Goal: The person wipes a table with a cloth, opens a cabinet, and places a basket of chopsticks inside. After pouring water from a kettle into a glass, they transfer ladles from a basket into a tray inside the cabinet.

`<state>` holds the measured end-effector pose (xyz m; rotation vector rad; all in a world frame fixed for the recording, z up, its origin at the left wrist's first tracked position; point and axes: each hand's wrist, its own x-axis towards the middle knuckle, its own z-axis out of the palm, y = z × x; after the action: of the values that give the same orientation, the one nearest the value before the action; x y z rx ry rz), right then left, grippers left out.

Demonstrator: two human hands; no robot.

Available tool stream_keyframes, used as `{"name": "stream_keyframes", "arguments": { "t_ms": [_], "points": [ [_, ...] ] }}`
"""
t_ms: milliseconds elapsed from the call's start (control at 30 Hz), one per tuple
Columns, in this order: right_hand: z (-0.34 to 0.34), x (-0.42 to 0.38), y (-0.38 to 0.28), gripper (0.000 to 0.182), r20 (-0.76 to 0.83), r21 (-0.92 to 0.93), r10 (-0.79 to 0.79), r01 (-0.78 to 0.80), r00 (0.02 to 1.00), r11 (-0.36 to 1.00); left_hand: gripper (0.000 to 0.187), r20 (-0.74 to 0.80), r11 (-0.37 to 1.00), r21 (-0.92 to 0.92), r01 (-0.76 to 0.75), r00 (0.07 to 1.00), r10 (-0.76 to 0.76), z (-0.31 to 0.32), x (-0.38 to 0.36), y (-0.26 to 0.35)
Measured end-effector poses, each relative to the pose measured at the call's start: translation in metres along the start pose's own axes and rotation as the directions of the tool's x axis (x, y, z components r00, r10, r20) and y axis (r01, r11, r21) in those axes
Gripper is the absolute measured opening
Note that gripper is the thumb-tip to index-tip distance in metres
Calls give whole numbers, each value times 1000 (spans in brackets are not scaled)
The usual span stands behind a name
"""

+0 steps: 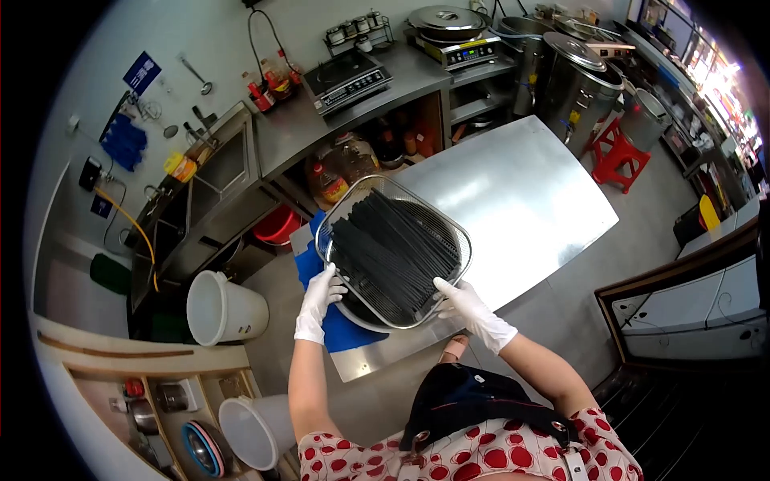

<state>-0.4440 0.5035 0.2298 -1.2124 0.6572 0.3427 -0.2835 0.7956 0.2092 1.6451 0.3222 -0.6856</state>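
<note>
Both hands, in white gloves, grip a wire mesh basket by its rim. Inside it lies a dense bundle of long thin black chopsticks, running roughly parallel on a slant. On the basket's near left corner, my left hand has its fingers closed round the rim. My right hand is closed on the near right side, thumb over the edge. Beneath the basket, mostly hidden by it, is a round basin. A blue cloth lies under the basin on the metal table.
Left of the table stand a white bucket and a second white bucket. A red bucket sits below the steel counter, which bears an induction cooker. At the far right is a red stool beside tall steel pots.
</note>
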Motion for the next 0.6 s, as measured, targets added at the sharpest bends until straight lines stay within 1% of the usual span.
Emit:
{"name": "stream_keyframes", "arguments": {
  "t_ms": [33,67,100,133,167,200,233,267,300,333,400,433,467,533,567,600],
  "points": [
    [3,7,5,51,-11,16,7,-7,1000,1000,47,35,1000,-28,-8,999,9,-1,8,-2],
    [7,15,10,46,-65,34,-19,21,998,999,47,46,1000,-13,1,999,-1,2,9,1],
    [9,19,17,40,-120,50,-43,49,992,998,44,46,998,23,-54,998,53,6,7,5],
    [10,22,22,40,-132,64,-40,49,990,997,41,51,992,57,-115,992,112,8,8,8],
    [12,20,23,36,-206,101,-69,91,976,991,36,55,994,46,-95,994,93,8,11,10],
    [14,19,23,31,-276,130,-97,138,956,982,36,63,994,53,-99,993,95,7,13,12],
    [16,22,28,28,-334,118,-139,188,932,975,36,30,998,38,-52,998,51,6,14,14],
    [17,23,28,28,-339,123,-144,195,930,973,36,-2,1000,23,-7,1000,7,6,17,19],
    [18,24,28,27,-340,171,-136,203,930,964,35,-77,992,113,-49,995,58,6,19,24],
    [19,26,29,26,-343,218,-127,211,931,953,37,-168,966,241,-94,976,137,2,30,28],
    [23,29,31,24,-355,227,-135,225,925,948,40,-250,919,196,-343,889,385,-6,55,30],
    [24,29,32,23,-360,226,-140,232,922,946,42,-230,849,305,-432,831,506,-18,81,29],
    [26,29,32,23,-367,233,-138,235,920,944,36,-167,792,407,-455,816,554,-21,87,39],
    [28,30,26,21,-414,238,-135,250,900,938,28,-108,929,228,-291,941,321,-12,84,64],
    [27,26,23,21,-425,244,-137,259,895,934,25,-103,927,226,-298,939,327,-13,89,65],
    [25,20,19,20,-415,243,-116,232,902,942,23,-95,924,225,-308,937,336,-9,84,72]
  ]
}}
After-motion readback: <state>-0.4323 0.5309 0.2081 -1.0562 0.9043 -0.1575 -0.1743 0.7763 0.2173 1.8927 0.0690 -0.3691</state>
